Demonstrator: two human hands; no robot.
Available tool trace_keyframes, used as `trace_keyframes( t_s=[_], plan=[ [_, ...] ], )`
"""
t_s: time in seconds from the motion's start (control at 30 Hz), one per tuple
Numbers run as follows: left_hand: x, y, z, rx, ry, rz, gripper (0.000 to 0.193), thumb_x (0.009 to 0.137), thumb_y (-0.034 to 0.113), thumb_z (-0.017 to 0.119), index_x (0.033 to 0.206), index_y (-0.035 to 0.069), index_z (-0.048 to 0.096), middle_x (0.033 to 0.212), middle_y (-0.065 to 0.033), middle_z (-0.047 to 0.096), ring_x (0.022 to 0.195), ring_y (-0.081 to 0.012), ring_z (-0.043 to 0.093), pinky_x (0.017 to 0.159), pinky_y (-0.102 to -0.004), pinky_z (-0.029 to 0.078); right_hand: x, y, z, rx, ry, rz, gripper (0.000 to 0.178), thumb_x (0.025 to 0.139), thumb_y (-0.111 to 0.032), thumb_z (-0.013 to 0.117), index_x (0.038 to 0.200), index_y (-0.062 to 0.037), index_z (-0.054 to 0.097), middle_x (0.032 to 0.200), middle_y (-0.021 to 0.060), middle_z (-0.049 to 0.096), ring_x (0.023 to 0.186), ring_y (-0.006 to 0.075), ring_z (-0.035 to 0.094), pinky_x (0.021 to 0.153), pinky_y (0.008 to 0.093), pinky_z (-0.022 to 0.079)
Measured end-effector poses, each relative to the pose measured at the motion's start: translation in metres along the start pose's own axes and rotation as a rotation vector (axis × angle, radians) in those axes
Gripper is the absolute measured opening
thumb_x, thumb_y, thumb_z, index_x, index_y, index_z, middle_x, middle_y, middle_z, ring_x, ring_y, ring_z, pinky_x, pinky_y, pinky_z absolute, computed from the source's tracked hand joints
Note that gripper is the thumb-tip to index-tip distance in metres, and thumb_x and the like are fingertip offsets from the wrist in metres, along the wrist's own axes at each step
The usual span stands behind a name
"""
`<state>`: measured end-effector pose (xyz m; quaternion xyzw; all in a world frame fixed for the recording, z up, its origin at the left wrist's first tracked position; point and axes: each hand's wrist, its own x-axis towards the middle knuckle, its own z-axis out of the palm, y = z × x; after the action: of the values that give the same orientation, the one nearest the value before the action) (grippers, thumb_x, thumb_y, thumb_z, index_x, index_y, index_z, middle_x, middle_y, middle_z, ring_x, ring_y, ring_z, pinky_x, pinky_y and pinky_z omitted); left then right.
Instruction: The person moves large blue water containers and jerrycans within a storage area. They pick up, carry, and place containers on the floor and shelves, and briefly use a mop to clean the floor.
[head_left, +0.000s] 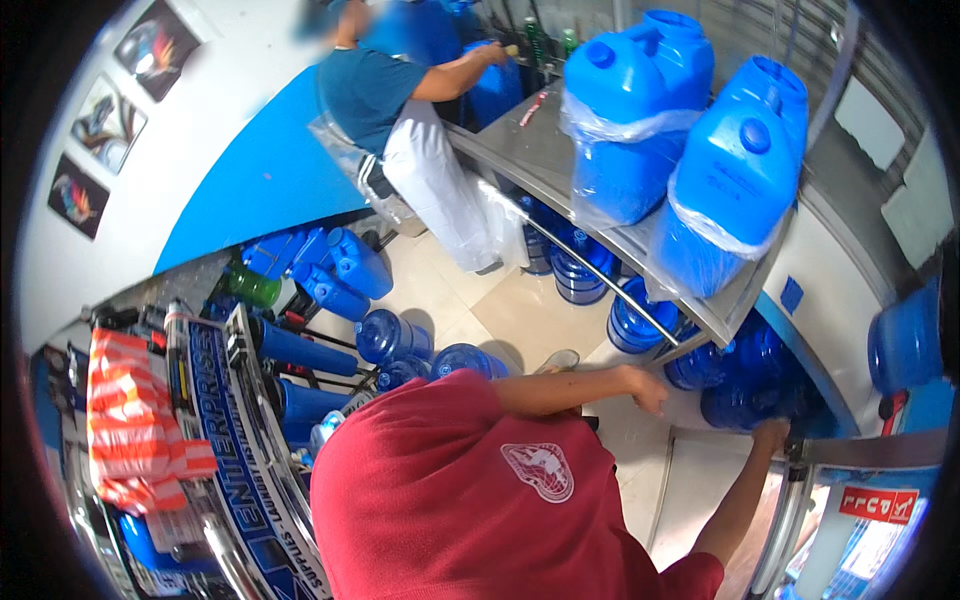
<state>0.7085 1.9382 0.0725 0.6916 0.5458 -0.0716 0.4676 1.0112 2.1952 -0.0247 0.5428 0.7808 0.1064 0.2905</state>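
Right hand (771, 436) has its fingers wrapped over the metal frame (800, 470). Left hand (650, 390) hangs by the blue water bottles (735, 385) under the steel desk (545, 150); I cannot tell its grip. Blue jerrycans (630, 110) stand on the desk's near edge.

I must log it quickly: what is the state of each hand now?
Left hand: cannot be told.
Right hand: closed on the frame.

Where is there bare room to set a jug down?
Bare steel counter between the person in blue and the jerrycans; bare floor tiles between the loose bottles and the shelf bottles. Crowded: counter's right end, under it.
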Motion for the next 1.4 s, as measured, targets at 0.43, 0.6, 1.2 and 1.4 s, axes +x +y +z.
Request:
trace_keyframes(
  t_s=[0.43,0.6,1.2,1.4],
  plan=[
    [-0.099,-0.077,0.083,-0.374,-0.017,-0.256,0.049,0.090,0.041,0.046,0.096,-0.005,0.063,0.087,-0.0120,0.065,0.078,-0.0263,0.060,0.077,-0.0375,0.048,-0.016,-0.003,0.013,-0.358,-0.007,-0.075,0.038,0.080,-0.037,0.055,0.104,-0.0103,0.067,0.107,0.0095,0.065,0.099,0.0247,0.061,0.091,0.0382,0.035],
    [-0.103,-0.041,0.032,-0.266,0.330,0.077,0.048,0.091,0.042,0.046,0.112,0.001,0.057,0.102,-0.0133,0.063,0.095,-0.0247,0.059,0.085,-0.0348,0.046,-0.011,-0.016,0.022,0.029,0.236,0.014,0.041,0.086,-0.041,0.049,0.091,-0.0052,0.069,0.095,0.0153,0.066,0.089,0.0319,0.062,0.078,0.0474,0.046],
    [0.072,0.218,-0.180,-0.444,0.115,1.151,0.064,0.086,0.015,0.059,0.138,0.004,0.023,0.139,-0.0164,0.034,0.129,-0.0278,0.035,0.105,-0.0400,0.029,-0.059,-0.083,-0.066,0.540,-0.351,0.541,0.055,0.093,-0.024,0.042,0.142,-0.0037,0.025,0.145,0.0116,0.030,0.110,0.0329,0.054,0.060,0.0513,0.050],
    [0.104,0.243,-0.191,-0.580,-0.099,1.109,0.057,0.086,0.022,0.061,0.131,-0.001,0.036,0.127,-0.0165,0.048,0.118,-0.0248,0.046,0.101,-0.0361,0.034,-0.065,-0.084,-0.076,0.507,-0.192,0.851,0.056,0.093,-0.025,0.043,0.142,-0.0037,0.027,0.149,0.0111,0.021,0.131,0.0304,0.032,0.075,0.0492,0.049]
  ],
)
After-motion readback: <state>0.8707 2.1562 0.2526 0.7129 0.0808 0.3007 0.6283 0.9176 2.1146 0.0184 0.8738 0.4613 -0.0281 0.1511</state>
